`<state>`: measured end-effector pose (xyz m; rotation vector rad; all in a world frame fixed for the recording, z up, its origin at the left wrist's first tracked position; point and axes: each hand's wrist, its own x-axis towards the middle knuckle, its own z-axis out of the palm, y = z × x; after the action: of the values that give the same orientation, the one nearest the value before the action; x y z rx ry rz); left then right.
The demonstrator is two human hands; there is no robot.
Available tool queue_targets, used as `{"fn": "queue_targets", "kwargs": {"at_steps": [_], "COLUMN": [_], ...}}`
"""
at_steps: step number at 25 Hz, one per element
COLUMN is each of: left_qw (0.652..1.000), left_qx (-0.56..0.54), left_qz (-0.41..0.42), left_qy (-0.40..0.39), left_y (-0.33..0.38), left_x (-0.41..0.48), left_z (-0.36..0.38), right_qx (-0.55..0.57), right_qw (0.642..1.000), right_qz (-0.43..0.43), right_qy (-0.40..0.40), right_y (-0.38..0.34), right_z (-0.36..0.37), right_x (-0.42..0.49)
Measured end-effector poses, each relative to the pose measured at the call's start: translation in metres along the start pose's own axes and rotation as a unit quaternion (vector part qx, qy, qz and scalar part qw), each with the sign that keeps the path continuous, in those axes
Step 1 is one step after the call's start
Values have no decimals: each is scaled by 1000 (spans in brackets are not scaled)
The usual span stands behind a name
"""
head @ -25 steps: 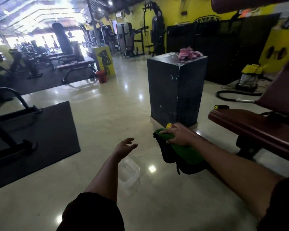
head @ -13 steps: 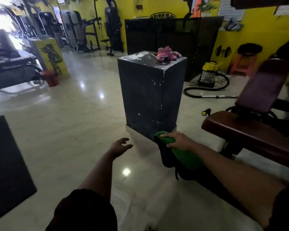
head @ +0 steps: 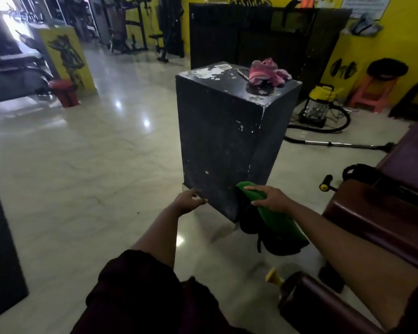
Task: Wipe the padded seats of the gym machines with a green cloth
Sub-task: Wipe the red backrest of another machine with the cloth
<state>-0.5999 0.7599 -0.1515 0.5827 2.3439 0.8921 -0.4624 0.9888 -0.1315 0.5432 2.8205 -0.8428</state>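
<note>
Green cloth (head: 275, 219) under the right hand's (head: 269, 198) fingers (head: 252, 188), draped downward.

Green cloth (head: 279, 219), maroon padded seat (head: 377, 213), black paint-chipped pillar (head: 217, 131), pink rag (head: 267, 73), yellow walls (head: 396, 44).

A gym floor, seen from head height: weight machines (head: 130, 25) stand in a row along the far yellow wall (head: 362, 56), and a dark red padded bench (head: 381, 213) sits at the right edge. Black rubber mats (head: 0, 249) lie on the polished pale floor (head: 94, 165), which mirrors the ceiling lights. A yellow vacuum cleaner (head: 320, 104) with its hose stretched out rests near the wall, behind a black pedestal (head: 222, 141) in mid-floor.
</note>
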Motion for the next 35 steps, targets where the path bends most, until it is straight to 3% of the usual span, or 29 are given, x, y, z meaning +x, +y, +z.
{"fn": "queue_targets", "kwargs": {"at_steps": [6, 11, 19, 26, 35], "left_qw": [990, 953, 891, 864, 866], "left_qx": [23, 63, 55, 15, 39], "left_qz": [79, 167, 237, 311, 307], "left_qy": [-116, -243, -383, -395, -393], "left_y": [52, 124, 248, 364, 488], "left_x": [134, 259, 356, 408, 507], "left_z": [24, 57, 143, 222, 329], "right_qx": [28, 68, 137, 117, 154], "right_qw": [995, 975, 886, 815, 796], "right_qz": [76, 186, 371, 452, 447], "right_qy": [53, 98, 242, 343, 378], "right_y": [63, 123, 173, 243, 414], "right_z": [-36, -74, -118, -155, -236], "right_x": [63, 108, 100, 85, 131]}}
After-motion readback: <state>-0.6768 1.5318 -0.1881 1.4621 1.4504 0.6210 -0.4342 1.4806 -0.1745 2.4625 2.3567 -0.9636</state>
